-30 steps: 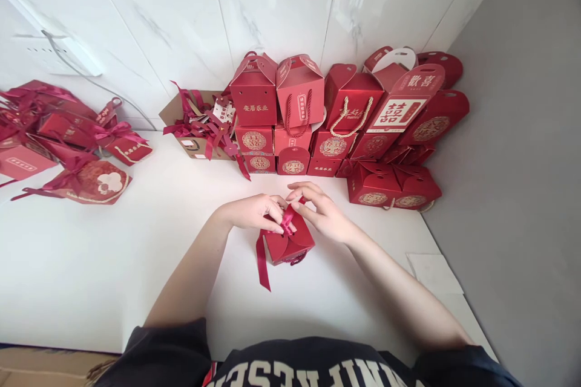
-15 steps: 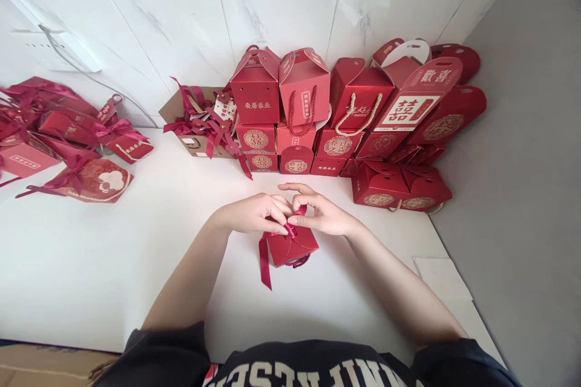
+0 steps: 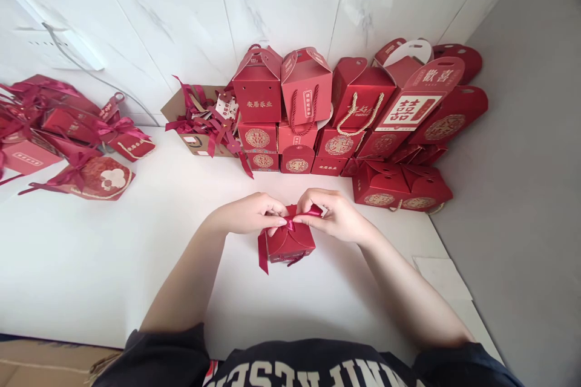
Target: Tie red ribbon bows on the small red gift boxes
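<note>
A small red gift box (image 3: 290,243) stands on the white table in front of me, its flaps folded together on top. Dark red ribbon (image 3: 263,254) runs through the top, with one tail hanging down at the left. My left hand (image 3: 258,213) pinches the ribbon between thumb and fingers, just left of the knot. On the other side my right hand (image 3: 330,216) is closed on a ribbon loop, its thumb close to the left one. The fingers partly hide the knot and the back of the box.
Stacked red gift boxes (image 3: 341,144) stand against the tiled wall. Beside them is a cardboard box (image 3: 213,146) of ribbons and tags. Ribbon-tied boxes (image 3: 97,178) are heaped at the left. A grey wall (image 3: 521,193) borders the right side, with a white sheet (image 3: 442,278) near it.
My right hand has moved slightly right, drawing the ribbon loop out sideways, and its stretched fingers have curled in. The knot looks tighter, and the box has turned a little.
</note>
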`<state>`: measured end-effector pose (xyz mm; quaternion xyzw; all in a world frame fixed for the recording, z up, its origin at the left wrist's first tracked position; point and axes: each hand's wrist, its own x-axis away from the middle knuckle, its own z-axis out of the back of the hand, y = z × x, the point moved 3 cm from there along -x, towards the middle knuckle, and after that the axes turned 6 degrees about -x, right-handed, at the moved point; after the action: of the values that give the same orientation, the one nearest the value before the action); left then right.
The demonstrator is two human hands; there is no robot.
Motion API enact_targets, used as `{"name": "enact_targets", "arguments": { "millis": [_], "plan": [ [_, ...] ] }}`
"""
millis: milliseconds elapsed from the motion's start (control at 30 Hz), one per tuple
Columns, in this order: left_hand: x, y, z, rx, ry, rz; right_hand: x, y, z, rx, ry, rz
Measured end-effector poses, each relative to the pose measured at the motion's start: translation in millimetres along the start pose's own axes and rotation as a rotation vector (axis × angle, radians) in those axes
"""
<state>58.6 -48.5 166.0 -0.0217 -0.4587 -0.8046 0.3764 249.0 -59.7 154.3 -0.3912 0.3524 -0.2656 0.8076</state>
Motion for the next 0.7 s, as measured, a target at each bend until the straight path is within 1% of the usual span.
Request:
{"name": "enact_targets", "arguments": {
  "millis": [67, 167, 233, 333, 467, 567, 700],
  "plan": [
    [0.7, 0.4, -0.9, 0.076, -0.052, 0.035, 2.9, -5.2, -1.4, 0.015, -0.046, 0.028],
    [0.7, 0.5, -2.6, 0.17, -0.121, 0.084, 8.2, -11.9, -7.4, 0.056, -0.163, 0.075],
    [-0.7, -1.5, -3.8, 0.223, -0.139, 0.099, 11.2, -14.3, -12.4, 0.101, -0.24, 0.093],
    [-4.5, -7.0, -6.3, 0.298, -0.139, 0.098, 13.7, -14.9, -17.8, 0.188, -0.318, 0.094],
    [-7.4, -11.2, -8.1, 0.3, -0.102, 0.135, 14.1, -16.4, -19.0, 0.255, -0.367, 0.081],
    [-6.3, -7.0, -7.0, 0.24, -0.069, 0.153, 13.9, -18.3, -18.1, 0.283, -0.387, 0.072],
    [-7.2, -2.4, -7.3, 0.225, -0.064, 0.145, 14.8, -18.4, -16.5, 0.282, -0.385, 0.062]
  ]
}}
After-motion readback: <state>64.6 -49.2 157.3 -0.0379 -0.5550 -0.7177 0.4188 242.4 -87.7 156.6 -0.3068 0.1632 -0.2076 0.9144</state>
